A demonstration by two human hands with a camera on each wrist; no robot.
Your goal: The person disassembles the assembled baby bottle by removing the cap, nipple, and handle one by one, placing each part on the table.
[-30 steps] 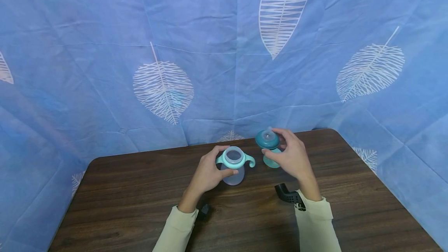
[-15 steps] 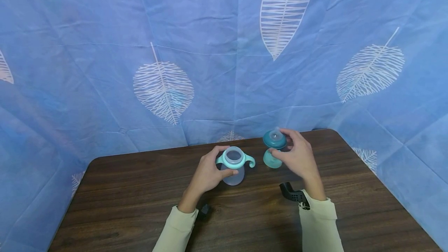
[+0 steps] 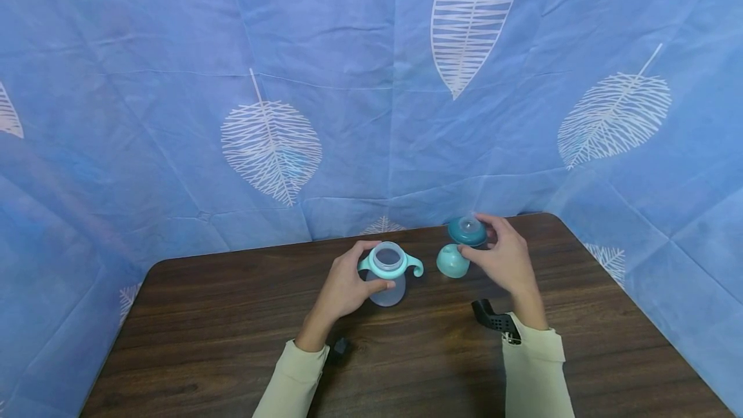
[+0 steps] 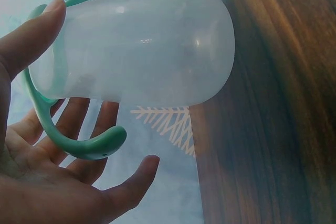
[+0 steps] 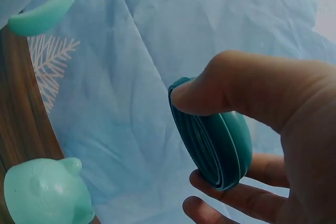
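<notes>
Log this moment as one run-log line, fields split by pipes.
left grip: holds handled bottle, uncapped | right grip: pinches teal nipple top, apart from bottle | mint cap: on table, right of bottle

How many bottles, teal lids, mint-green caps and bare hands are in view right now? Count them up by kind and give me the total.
Bottle: 1
Teal lid: 1
Mint-green cap: 1
Bare hands (left hand, right hand): 2
Total: 5
</notes>
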